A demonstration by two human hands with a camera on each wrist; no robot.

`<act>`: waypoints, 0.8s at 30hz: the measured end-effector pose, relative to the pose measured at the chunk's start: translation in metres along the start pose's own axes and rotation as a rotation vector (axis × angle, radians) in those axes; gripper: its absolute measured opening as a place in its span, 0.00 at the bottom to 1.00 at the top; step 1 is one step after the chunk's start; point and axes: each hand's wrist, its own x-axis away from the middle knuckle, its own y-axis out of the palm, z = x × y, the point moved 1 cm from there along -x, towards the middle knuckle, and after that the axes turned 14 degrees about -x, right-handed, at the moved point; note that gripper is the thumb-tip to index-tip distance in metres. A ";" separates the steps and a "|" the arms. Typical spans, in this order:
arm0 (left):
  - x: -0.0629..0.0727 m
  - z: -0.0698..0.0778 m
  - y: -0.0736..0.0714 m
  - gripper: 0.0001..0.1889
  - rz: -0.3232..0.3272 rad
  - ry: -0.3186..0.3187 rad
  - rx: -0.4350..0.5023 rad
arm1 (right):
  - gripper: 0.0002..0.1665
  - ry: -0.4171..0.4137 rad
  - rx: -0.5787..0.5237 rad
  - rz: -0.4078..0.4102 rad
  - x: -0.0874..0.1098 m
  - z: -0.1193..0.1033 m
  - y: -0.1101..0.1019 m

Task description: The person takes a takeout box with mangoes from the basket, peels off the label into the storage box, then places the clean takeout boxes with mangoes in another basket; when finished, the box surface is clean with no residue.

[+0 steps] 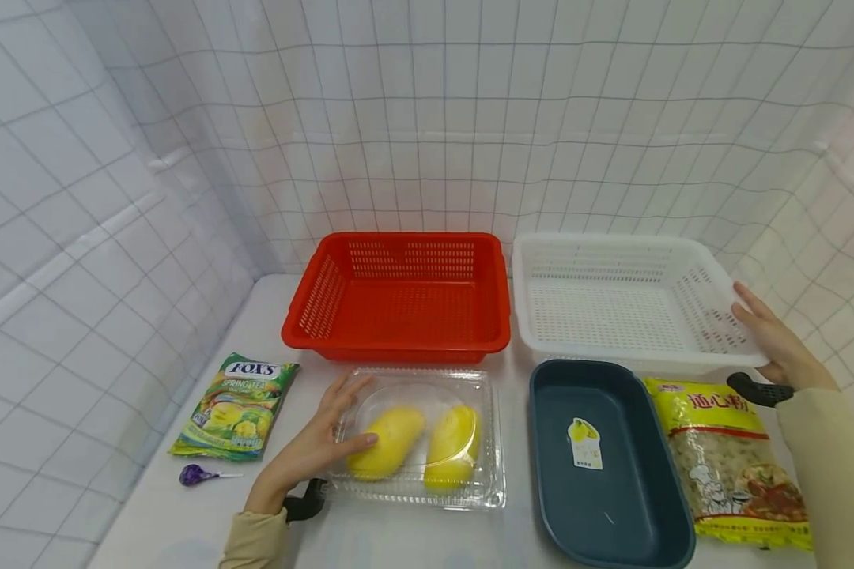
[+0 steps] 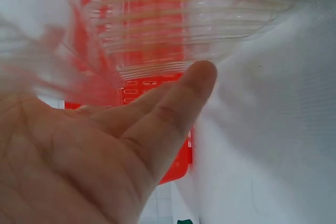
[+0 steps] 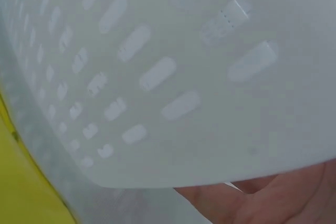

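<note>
My left hand (image 1: 327,438) lies spread over the left side of a clear plastic clamshell box (image 1: 451,375). Its thumb rests on the lid and the other fingers reach along the box's far left corner. Two yellow mangoes show inside, a left mango (image 1: 398,431) and a right mango (image 1: 451,442). In the left wrist view, a nearly straight finger (image 2: 173,103) touches the ribbed box wall (image 2: 157,51). At the right, my right hand (image 1: 779,340) holds the right rim of a white slotted basket (image 1: 690,348); part of that hand is hidden behind its wall in the right wrist view.
A red basket (image 1: 398,344) stands behind the box. Nearer on the right are a dark blue tray (image 1: 605,506) with a mango label (image 1: 583,442) and a pasta bag (image 1: 736,466). A green candy bag (image 1: 238,407) and purple lollipop (image 1: 195,474) lie at the left.
</note>
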 end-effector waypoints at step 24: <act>0.013 0.000 -0.006 0.48 0.041 -0.334 0.136 | 0.38 -0.029 0.006 0.002 0.000 0.002 0.001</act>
